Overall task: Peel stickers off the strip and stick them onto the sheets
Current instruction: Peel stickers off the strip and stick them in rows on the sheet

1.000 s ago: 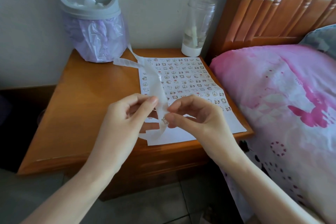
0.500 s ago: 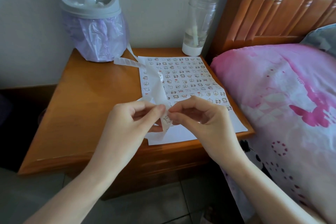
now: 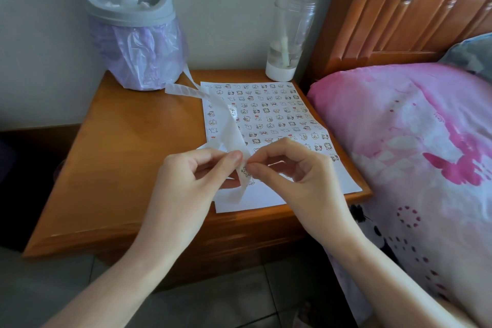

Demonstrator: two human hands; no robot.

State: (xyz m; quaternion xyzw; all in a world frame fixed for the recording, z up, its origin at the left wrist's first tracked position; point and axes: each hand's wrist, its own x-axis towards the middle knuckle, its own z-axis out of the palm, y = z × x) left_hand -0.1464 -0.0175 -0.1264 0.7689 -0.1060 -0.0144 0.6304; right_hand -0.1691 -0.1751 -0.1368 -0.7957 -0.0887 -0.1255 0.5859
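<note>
Left hand and right hand both pinch the strip (above the sheet).

Your left hand pinching the translucent strip, your right hand picking at a sticker on it, above the sticker-covered sheet on the wooden nightstand
</note>
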